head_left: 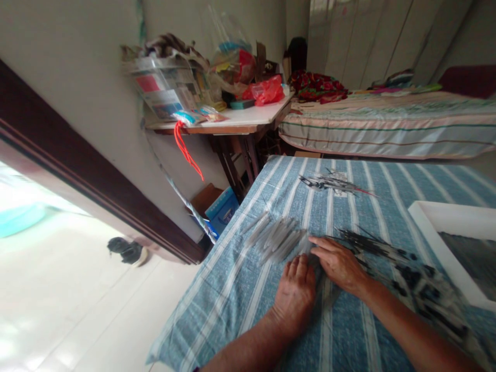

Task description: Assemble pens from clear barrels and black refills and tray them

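A pile of slim grey, pen-like tubes (277, 238), smeared by motion, lies on the blue striped cloth. My left hand (296, 292) rests at the near right end of this pile, its fingers bent and pressed together; whatever lies under them is hidden. Just to its right, my right hand (343, 263) reaches leftward with stretched fingers, the tips beside a pale tube at the pile's right end. Thin black sticks (374, 244) lie beyond the right wrist. Nearer me, blurred black and clear pieces (430, 294) are scattered beside the right forearm.
At the right stands a white tray (422, 219) with dark contents. Toward the table's far side lies another small heap of thin dark and clear pieces (333, 182). A cluttered side table (248, 116) and a bed (380, 132) stand behind. Shoes (129, 251) lie on the floor.
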`<state>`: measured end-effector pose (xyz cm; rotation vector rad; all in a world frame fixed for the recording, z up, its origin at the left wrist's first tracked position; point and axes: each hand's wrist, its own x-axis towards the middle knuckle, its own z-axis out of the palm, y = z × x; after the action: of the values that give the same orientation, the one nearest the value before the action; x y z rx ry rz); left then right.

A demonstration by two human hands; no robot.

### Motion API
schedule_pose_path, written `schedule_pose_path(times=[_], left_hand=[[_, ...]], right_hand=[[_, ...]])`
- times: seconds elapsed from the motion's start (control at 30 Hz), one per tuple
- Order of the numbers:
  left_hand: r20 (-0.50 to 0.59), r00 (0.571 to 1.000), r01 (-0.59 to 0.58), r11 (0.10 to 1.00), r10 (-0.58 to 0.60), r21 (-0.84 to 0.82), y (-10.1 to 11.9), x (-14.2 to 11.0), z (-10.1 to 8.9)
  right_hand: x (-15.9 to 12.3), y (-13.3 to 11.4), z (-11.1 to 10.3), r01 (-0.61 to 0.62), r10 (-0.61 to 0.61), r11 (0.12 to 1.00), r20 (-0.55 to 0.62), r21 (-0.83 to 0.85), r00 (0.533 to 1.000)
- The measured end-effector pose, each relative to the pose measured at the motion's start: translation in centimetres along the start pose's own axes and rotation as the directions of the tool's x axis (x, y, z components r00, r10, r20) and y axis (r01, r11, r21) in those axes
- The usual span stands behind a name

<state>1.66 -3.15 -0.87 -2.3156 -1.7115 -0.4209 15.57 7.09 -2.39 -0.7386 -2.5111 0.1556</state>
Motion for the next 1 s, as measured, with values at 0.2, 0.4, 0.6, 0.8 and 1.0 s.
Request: schedule_pose_path(times=[0.2,0.4,0.6,0.8,1.0], left_hand=[[0.054,0.998,0.043,0.998,-0.041,-0.051,0.0,0.2,-0.5],[0.066,0.998,0.018,1.0,-0.017,-0.014,0.1,-0.1,-0.3],[0.06,0.998,-0.001,1.0,0.001,-0.001,0.3,-0.3,0.0],[0.023,1.0,0.005,1.0,-0.005,-0.02,0.2,0.0,-0.2],[0.026,1.0,0.005,0.999,-0.004,-0.037,0.1,0.1,-0.4]], right_hand=[[-0.2,0.5,0.3,0.027,-0.026,1.0,-0.024,0.016,0.999],[-0.3,0.6,0.1,0.037,-0.036,0.999,-0.02,0.033,0.999],[-0.6,0.8,0.2,0.028,-0.027,0.998,-0.017,0.051,0.999],[-0.3,0.9,-0.2,0.029,-0.028,0.998,-0.021,0.049,0.999],[2.8,0.9,0.2,-0.012,0.012,1.0,-0.017,0.003,1.0]])
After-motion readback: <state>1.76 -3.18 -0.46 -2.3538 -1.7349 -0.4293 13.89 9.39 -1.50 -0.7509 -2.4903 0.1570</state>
